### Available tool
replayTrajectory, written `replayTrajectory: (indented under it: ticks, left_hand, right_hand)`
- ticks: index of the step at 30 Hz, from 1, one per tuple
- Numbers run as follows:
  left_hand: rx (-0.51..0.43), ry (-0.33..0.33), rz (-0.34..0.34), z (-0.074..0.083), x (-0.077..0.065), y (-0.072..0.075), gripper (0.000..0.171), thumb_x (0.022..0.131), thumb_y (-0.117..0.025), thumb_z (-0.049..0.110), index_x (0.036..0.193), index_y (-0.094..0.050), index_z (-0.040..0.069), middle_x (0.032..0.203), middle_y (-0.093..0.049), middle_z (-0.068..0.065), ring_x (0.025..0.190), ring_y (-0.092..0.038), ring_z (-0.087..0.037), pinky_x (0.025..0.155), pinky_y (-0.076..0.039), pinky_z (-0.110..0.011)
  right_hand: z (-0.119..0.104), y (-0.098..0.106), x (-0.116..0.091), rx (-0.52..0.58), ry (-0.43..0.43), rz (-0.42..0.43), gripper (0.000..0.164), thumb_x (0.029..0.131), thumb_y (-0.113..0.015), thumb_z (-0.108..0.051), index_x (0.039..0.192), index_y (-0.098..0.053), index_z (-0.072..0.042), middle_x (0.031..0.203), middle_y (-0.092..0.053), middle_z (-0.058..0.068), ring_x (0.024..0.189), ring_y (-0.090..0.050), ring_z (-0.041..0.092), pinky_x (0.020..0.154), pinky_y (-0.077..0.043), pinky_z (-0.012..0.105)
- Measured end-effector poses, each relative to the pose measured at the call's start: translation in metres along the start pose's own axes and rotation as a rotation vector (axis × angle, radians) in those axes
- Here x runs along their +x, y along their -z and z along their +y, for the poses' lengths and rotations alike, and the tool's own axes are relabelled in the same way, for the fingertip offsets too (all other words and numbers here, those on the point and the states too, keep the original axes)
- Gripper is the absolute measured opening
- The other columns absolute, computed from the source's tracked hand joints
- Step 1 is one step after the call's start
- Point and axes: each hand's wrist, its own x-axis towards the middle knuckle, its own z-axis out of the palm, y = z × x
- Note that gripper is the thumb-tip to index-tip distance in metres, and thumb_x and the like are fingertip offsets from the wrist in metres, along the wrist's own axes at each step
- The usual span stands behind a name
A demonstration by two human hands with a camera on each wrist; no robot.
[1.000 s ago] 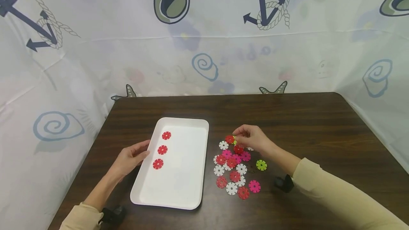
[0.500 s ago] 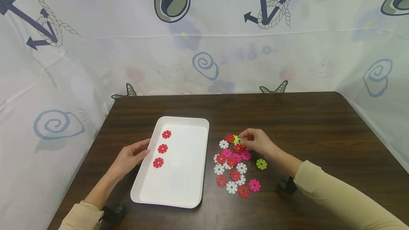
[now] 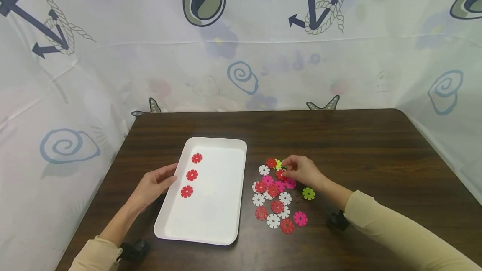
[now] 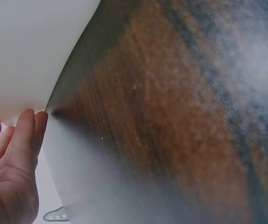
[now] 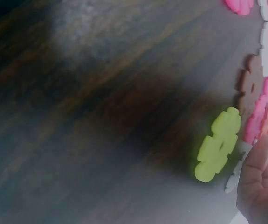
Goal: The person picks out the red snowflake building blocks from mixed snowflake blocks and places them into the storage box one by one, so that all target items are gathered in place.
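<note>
My left hand (image 3: 153, 185) grips the left rim of a white rectangular tray (image 3: 216, 233), thumb at the edge; the fingers meet the tray side (image 4: 26, 51) in the left wrist view. Three red flower-shaped discs (image 3: 192, 175) lie in a column inside the tray. To its right is a loose pile of flower-shaped discs, red, white and pink among them. At the pile's far side my right hand (image 3: 304, 170) pinches the edge of a red disc (image 3: 279, 174), partly covered by the thumb. A yellow-green disc (image 3: 278, 164) lies just beyond it. In the right wrist view the fingertips (image 5: 263, 144) hide the contact.
Another yellow-green disc (image 3: 308, 193) lies apart, right of the pile, beside a dark brown disc (image 5: 250, 84). One pink disc (image 3: 300, 218) sits near the pile's front right. The dark wood table (image 3: 361, 137) meets a printed white curtain (image 3: 263, 20) behind.
My right hand has moved right and slightly nearer, from the yellow-green disc to the red one. That red disc has shifted slightly left. The left hand and tray stay put.
</note>
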Motion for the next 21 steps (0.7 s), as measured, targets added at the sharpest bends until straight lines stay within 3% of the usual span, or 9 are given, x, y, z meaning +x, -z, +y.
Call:
replayTrajectory:
  ticks: [21]
  left_hand:
    - [0.006, 0.008, 0.008, -0.0043, 0.0012, -0.0006, 0.054, 0.091, -0.062, 0.02, 0.139, -0.043, 0.003, 0.131, -0.054, -0.023, 0.108, -0.062, -0.035, 0.09, -0.051, -0.041]
  right_hand:
    - [0.0006, -0.0081, 0.0024, -0.152, 0.029, 0.005, 0.018, 0.08, -0.072, -0.004, 0.096, -0.064, 0.0, 0.074, -0.055, 0.005, 0.065, -0.047, 0.013, 0.052, -0.04, 0.021]
